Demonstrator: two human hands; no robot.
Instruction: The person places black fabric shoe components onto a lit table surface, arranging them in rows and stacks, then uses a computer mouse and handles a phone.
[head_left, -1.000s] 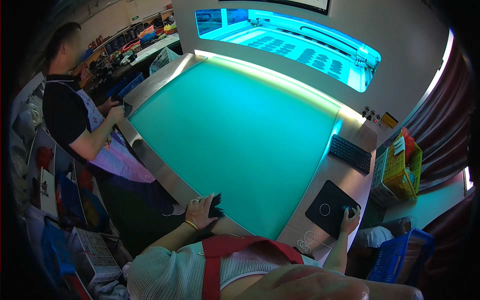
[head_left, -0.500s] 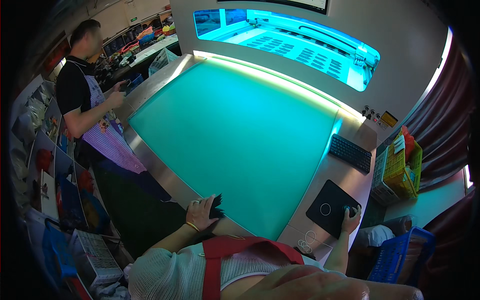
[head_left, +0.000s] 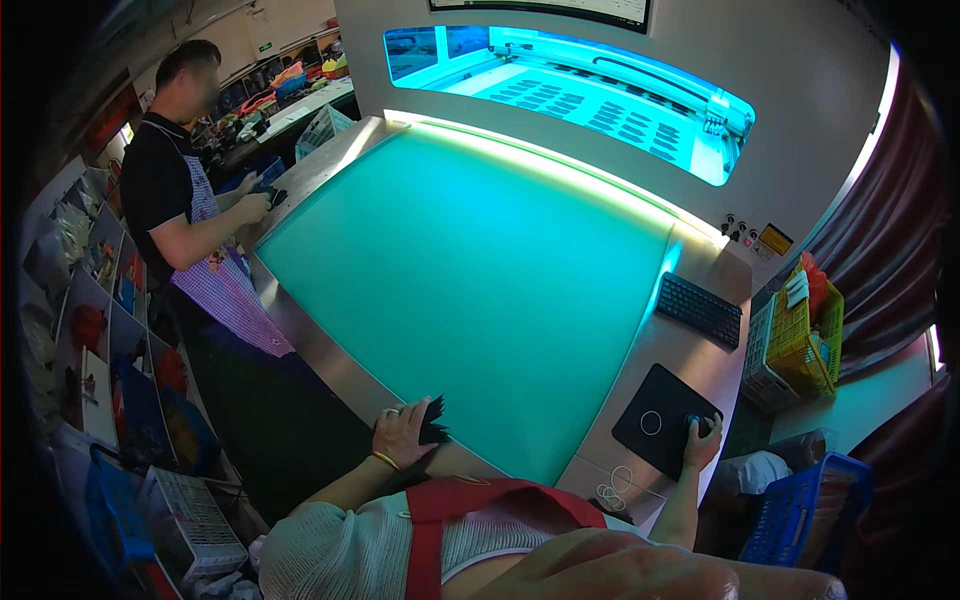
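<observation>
My left hand (head_left: 400,432) rests at the near left edge of the machine's table, a bracelet on its wrist. Its fingers hold a small bunch of black jagged-edged pieces (head_left: 434,421); their material cannot be told. On the right, my right hand (head_left: 705,443) is curled over a dark computer mouse (head_left: 694,423), mostly hidden under the fingers. The mouse lies on a black mouse pad (head_left: 652,425). Between my hands stretches the flat teal work surface (head_left: 470,290). Through the lit window beyond, rows of dark cut shapes (head_left: 545,96) lie on a pale bed.
A black keyboard (head_left: 700,309) sits beyond the mouse pad, and a white cable (head_left: 617,490) lies nearer me. A co-worker in a checked apron (head_left: 235,310) stands at the table's left side, holding a dark object. Yellow (head_left: 805,345) and blue crates (head_left: 800,510) stand at right.
The co-worker has shifted a little to the right, hands lower and closer to the table. My head view has tilted slightly. Both my hands stay nearly where they were.
</observation>
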